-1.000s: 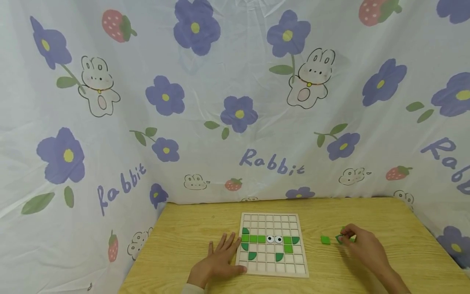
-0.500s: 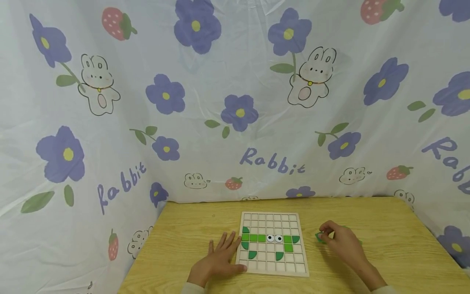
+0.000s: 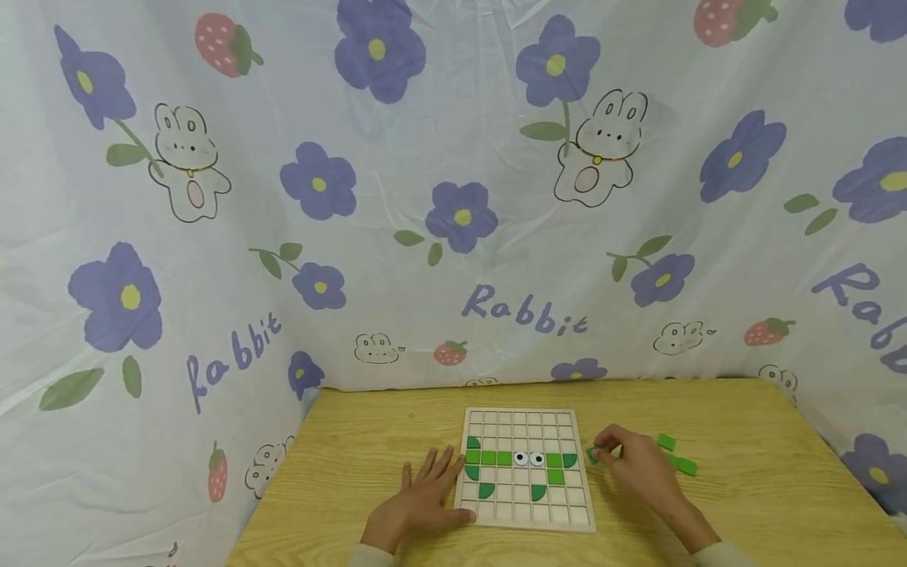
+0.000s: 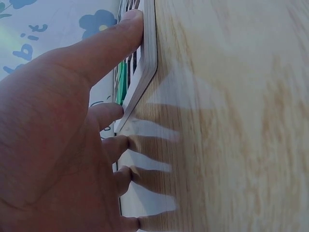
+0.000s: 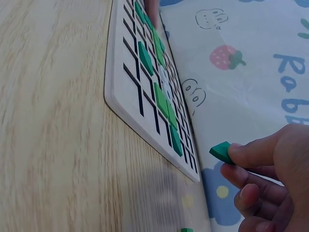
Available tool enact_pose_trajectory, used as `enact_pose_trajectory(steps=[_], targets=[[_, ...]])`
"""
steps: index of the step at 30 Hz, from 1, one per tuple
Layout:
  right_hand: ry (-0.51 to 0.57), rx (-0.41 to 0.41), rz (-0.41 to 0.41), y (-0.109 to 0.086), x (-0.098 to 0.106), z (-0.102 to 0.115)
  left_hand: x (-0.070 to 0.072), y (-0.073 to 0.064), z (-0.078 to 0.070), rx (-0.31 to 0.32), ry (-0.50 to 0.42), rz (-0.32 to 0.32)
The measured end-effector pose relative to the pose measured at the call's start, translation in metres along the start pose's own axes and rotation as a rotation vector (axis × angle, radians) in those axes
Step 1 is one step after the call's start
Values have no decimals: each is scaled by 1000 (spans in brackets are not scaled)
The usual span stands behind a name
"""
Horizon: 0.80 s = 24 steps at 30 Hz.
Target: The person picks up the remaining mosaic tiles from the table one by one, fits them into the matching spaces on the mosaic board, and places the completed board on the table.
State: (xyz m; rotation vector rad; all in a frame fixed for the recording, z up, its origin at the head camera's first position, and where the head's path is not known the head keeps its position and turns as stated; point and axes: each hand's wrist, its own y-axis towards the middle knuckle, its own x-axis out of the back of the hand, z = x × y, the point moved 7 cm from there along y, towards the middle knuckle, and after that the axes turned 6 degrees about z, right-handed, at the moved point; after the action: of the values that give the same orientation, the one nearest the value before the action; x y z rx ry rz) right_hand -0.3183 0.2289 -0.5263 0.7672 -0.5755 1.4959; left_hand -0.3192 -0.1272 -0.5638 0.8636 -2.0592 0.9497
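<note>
My right hand [image 3: 641, 466] pinches a dark green quarter-round tile [image 5: 221, 152] between thumb and fingers, just off the right side of the wooden grid board [image 3: 524, 527]. The tile is held above the table, apart from the board. My left hand [image 3: 423, 506] lies spread at the board's left side, its thumb on the near left corner and its fingers straight. Light green square tiles [image 3: 489, 457], dark green quarter-round tiles [image 3: 538, 493] and two eye tiles [image 3: 529, 458] sit in the board's cells.
Several loose light green square tiles [image 3: 686, 466] lie on the wooden table [image 3: 765, 472], beyond and right of my right hand. Behind the table hangs a white curtain [image 3: 397, 276] printed with flowers and rabbits.
My right hand has moved left from the loose tiles towards the board, carrying the quarter-round tile. More of the loose square tiles now show behind it. The left hand has stayed put.
</note>
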Motion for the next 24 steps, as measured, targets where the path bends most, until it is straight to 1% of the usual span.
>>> enact_pose_trajectory(steps=[7,14,17,21,24], targets=[[47,-13,36,3,-13,5,0,0,-1,-2,-1,2],[69,-4,48,2,-26,11,0,0,0,0,-6,6],[89,-29,61,1,-33,11,0,-1,0,0,-4,6],[90,-57,73,1,-42,10,0,-1,0,-1,-5,2],[73,-50,70,1,-45,11,0,0,1,-1,-3,-1]])
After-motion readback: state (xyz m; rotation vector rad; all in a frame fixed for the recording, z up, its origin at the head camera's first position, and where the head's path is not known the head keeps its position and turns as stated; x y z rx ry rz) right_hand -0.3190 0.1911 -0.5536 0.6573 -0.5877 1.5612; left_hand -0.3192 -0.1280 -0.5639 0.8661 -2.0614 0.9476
